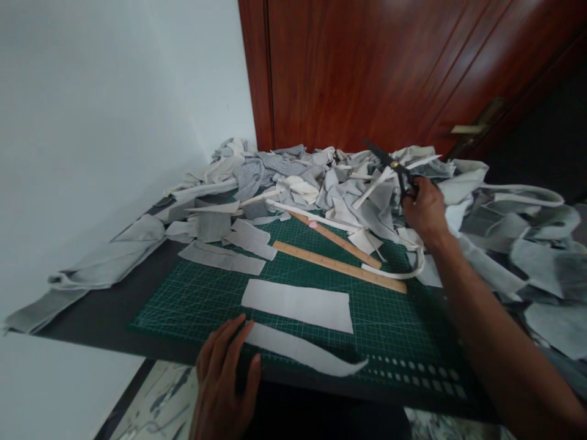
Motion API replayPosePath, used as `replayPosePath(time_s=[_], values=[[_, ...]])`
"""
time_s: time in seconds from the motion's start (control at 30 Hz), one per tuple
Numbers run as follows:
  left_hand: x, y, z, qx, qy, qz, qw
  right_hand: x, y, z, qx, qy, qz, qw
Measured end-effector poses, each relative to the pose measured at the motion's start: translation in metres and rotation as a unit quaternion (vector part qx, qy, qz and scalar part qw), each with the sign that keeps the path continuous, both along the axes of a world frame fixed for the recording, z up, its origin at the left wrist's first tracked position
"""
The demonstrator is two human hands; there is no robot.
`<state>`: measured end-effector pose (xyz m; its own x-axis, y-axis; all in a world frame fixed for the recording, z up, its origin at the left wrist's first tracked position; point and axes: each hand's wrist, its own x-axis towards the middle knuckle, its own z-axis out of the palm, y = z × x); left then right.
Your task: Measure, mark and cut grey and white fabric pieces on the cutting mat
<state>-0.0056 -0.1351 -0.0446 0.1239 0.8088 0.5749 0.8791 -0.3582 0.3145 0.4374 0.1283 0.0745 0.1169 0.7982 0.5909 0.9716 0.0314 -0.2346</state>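
Note:
My right hand (424, 208) grips black-handled scissors (394, 164) by the loops and holds them above the fabric scraps, blades pointing up and left. At the front edge of the green cutting mat (183, 305), my left hand (227, 373) is open, palm down and thumb apart. Its fingertips reach the left end of a narrow, curved strip of pale fabric (302, 348); whether they press on it I cannot tell. Just beyond that strip lies a flat rectangular fabric piece (298, 302), roughly parallel to the mat's front edge.
Two wooden rulers (339, 266) lie on the mat, with a thin white strip (398, 274) across one. Grey and white scraps (298, 177) pile up at the back and right. A white wall (114, 91) stands left, a brown door (358, 73) behind.

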Motion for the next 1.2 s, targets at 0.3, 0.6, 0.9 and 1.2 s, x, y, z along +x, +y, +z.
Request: replayPosePath(time_s=[0.3, 0.6, 0.9, 1.2], values=[[0.000, 0.003, -0.003, 0.005, 0.044, -0.014, 0.999, 0.074, 0.014, 0.025, -0.192, -0.056, -0.127, 0.972], [0.000, 0.006, 0.001, 0.007, 0.065, -0.025, 0.998, 0.051, -0.016, -0.005, -0.188, -0.113, -0.078, 0.972], [0.000, 0.004, 0.005, -0.020, 0.074, -0.021, 0.997, -0.094, -0.164, -0.024, -0.227, 0.005, 0.444, 0.867], [0.002, 0.004, 0.010, -0.019, 0.039, -0.027, 0.999, -0.112, -0.228, -0.048, -0.345, 0.058, 0.445, 0.824]])
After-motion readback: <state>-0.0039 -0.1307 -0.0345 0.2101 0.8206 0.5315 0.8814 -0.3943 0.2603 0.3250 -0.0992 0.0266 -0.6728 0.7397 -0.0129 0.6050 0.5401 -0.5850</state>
